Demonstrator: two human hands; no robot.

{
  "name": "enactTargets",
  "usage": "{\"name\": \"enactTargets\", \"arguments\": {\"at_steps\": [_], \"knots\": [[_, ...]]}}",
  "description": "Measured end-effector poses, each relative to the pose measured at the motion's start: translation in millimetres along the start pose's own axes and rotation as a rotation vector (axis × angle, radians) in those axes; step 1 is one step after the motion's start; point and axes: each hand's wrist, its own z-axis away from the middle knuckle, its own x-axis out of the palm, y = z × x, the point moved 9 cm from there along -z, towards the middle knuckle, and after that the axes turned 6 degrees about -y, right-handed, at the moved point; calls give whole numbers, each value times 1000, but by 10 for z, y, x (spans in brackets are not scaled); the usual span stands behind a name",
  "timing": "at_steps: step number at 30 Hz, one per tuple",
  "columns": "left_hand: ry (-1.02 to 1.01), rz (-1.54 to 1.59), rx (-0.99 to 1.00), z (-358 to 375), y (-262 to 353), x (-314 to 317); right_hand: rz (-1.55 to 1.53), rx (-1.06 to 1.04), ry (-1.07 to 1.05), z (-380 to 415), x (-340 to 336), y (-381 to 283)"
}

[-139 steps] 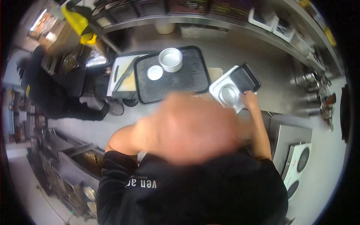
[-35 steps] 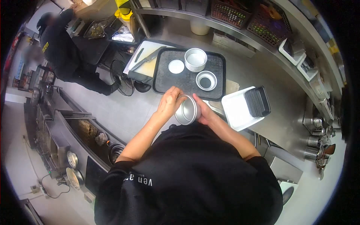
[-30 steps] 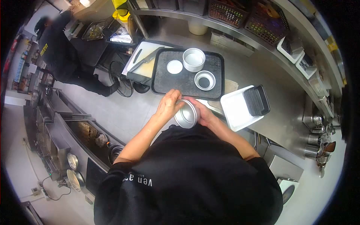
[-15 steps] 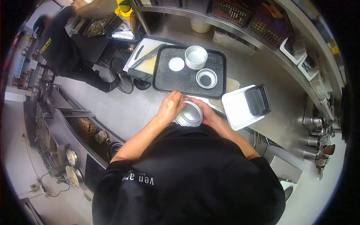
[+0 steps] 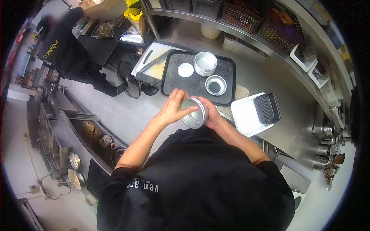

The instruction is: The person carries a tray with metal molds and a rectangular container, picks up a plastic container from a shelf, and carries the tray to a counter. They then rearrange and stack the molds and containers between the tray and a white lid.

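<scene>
Both hands hold a round metal tin (image 5: 195,112) tipped on its side just in front of the near edge of the black tray (image 5: 174,81): the left hand (image 5: 172,109) lies over its open side with fingers spread, and the right hand (image 5: 211,114) cups its far side from behind. On the tray stand a stack of like tins (image 5: 205,63), a single tin with something dark in it (image 5: 215,85) just nearer than the stack, and a small white lid (image 5: 185,70) to the stack's left. Touching the tray's left edge is a white cutting board (image 5: 151,53) with a knife (image 5: 155,61) across it. To the tray's right, near but apart, lies a white tray (image 5: 244,115) carrying a stack of black containers (image 5: 267,108). Beyond the tray runs a steel shelf (image 5: 246,36) with dark baskets (image 5: 281,35). Left of the cutting board a co-worker in black (image 5: 67,57) bends over; the yellow lettering on that shirt is too small to read. The wearer's own shirt shows white letters "ven" (image 5: 148,187), partly folded away.
</scene>
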Motion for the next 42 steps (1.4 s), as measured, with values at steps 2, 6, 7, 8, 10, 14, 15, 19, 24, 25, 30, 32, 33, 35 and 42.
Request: {"name": "enactTargets", "arguments": {"at_steps": [2, 6, 7, 8, 10, 14, 15, 19, 24, 25, 30, 32, 33, 35, 42], "knots": [[-76, 9, 82, -7, 152, -42, -89, 34, -5, 12, 168, -32], [-76, -60, 129, 80, 424, -82, -44, -24, 2, 74, 232, -29], [-83, -61, 130, 110, 443, -64, -49, -27, 3, 112, 224, -27], [-75, -19, 156, 138, 484, -54, -6, 0, -22, 150, 233, -17], [-76, 3, 190, 187, 523, 11, 77, 55, -57, 227, 258, -20], [-32, -31, 226, 174, 651, -72, 78, 102, -43, 263, 179, 43], [-12, -52, 247, 172, 659, -75, 101, 83, -48, 250, 137, 58], [-10, -104, 238, 146, 707, -52, 134, 60, -20, 297, 147, 48], [15, -129, 179, 135, 772, -9, 145, 88, -90, 311, 167, 69], [34, -120, 145, 136, 729, 11, 166, 90, -117, 313, 185, 85], [199, -98, 229, 173, 571, 127, 120, 183, -101, 388, 291, 130], [216, -87, 246, 193, 511, 166, 150, 150, -96, 383, 286, 125], [240, -81, 271, 197, 509, 151, 189, 111, -98, 371, 289, 88], [255, -61, 264, 79, 463, 91, 116, 85, -54, 263, 94, 112], [231, 285, 29, -244, -35, -141, -11, -92, -3, 179, 330, -356]]}}
